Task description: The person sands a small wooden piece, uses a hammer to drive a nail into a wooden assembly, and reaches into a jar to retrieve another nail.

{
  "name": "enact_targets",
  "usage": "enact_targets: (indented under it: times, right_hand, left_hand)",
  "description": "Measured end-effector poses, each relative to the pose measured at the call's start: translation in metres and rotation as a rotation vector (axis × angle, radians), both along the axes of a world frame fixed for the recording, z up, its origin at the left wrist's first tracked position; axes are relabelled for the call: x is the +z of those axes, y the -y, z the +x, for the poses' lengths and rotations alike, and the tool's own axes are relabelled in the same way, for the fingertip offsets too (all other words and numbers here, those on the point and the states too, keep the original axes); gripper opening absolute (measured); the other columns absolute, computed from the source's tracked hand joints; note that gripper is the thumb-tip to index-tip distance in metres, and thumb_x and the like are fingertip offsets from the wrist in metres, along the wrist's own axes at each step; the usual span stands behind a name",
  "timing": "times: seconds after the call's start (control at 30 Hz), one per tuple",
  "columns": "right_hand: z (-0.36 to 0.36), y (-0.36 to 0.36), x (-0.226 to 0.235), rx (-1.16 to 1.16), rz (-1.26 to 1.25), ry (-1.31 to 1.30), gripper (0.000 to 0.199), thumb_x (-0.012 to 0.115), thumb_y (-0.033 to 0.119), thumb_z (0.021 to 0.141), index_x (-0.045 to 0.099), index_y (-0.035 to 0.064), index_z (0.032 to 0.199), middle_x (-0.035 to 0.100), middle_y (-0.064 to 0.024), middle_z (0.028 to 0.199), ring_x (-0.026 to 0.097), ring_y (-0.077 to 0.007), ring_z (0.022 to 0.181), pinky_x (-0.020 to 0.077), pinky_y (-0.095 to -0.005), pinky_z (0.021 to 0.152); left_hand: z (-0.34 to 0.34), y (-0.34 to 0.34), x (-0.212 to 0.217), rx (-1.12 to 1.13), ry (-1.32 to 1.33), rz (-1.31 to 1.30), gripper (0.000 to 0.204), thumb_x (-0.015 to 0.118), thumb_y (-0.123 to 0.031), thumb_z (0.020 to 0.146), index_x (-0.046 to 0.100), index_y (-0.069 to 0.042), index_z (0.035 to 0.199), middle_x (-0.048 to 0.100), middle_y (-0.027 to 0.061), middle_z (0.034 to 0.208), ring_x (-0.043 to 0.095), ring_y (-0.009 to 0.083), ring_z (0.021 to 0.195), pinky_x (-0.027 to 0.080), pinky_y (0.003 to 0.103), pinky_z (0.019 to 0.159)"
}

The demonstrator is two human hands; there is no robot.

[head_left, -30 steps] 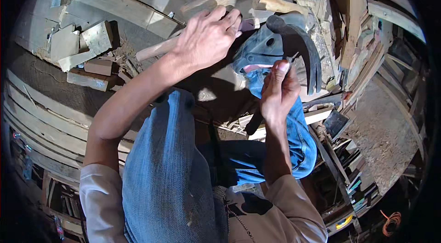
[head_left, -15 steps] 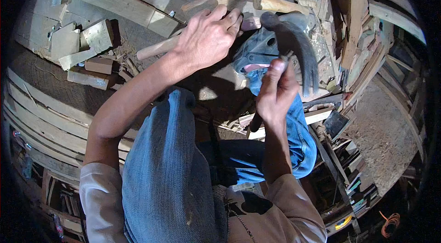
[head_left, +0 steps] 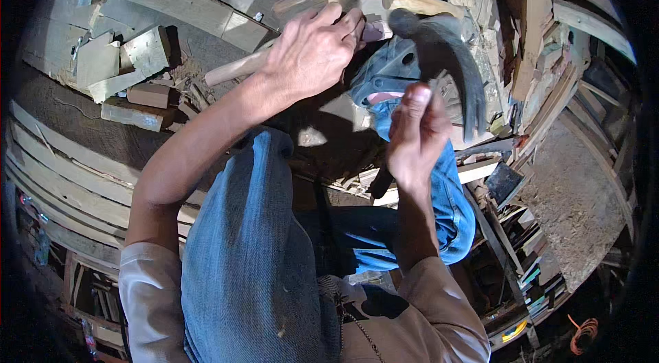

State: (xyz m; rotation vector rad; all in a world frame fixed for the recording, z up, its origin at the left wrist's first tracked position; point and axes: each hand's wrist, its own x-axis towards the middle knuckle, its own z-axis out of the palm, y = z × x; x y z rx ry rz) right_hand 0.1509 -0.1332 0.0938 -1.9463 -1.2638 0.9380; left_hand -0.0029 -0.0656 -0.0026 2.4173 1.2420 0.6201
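Observation:
My right hand (head_left: 419, 133) is wrapped round the handle of a dark claw hammer (head_left: 453, 54), thumb along the shaft. The hammer's curved head is raised above my shod foot, its dark butt sticking out below my fist. Farther left, my left hand (head_left: 312, 54) is closed over a pale round wooden rod (head_left: 237, 68). One end of the rod shows left of my wrist; the part beneath my fingers is hidden. Just past my fingertips lies a pale wood piece (head_left: 376, 31); I cannot tell whether it joins the rod. The grey-blue clog (head_left: 388, 68) on my foot is beside it.
A second round wooden piece (head_left: 419, 3) lies beyond the hammer head. Cut wood blocks (head_left: 147, 54) are piled at left, near a long board (head_left: 165, 3). Stacked planks (head_left: 75, 171) run along the lower left. Scrap wood and a dark square block (head_left: 503, 183) lie at right.
My right hand and the hammer have shifted slightly to the right. My left hand stays almost in place on the rod.

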Motion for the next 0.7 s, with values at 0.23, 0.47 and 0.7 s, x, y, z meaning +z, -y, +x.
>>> enact_targets:
  times: [0.23,0.47,0.7]
  right_hand:
    - [0.011,-0.003,-0.026,0.086,-0.005,0.23,0.03,0.05,0.03,0.105,0.058,0.003,0.093,0.048,0.0067,0.065,0.038,-0.0027,0.059,0.0326,-0.0232,0.051]
    - [0.008,-0.002,-0.024,0.163,-0.005,0.348,0.031,0.049,0.033,0.105,0.056,0.0056,0.093,0.044,0.0059,0.059,0.038,-0.0006,0.05,0.0289,-0.0189,0.047]
    - [0.009,0.012,-0.018,0.003,0.23,-0.092,0.031,0.049,0.028,0.105,0.052,0.0053,0.085,0.045,0.0036,0.065,0.035,-0.0021,0.05,0.03,-0.0213,0.045]
  left_hand:
    - [0.004,-0.001,-0.008,0.018,0.057,-0.204,0.032,0.057,-0.016,0.089,0.065,0.008,0.11,0.064,0.0116,0.115,0.06,0.0257,0.103,0.056,0.043,0.081]
    - [0.003,-0.004,0.003,-0.009,0.054,-0.071,0.027,0.067,-0.014,0.085,0.07,0.005,0.103,0.067,0.0085,0.118,0.06,0.0202,0.09,0.058,0.034,0.068]
    - [0.003,-0.003,-0.001,0.043,0.068,-0.004,0.025,0.068,-0.015,0.083,0.071,0.005,0.098,0.069,0.0085,0.113,0.06,0.0206,0.086,0.057,0.033,0.066]
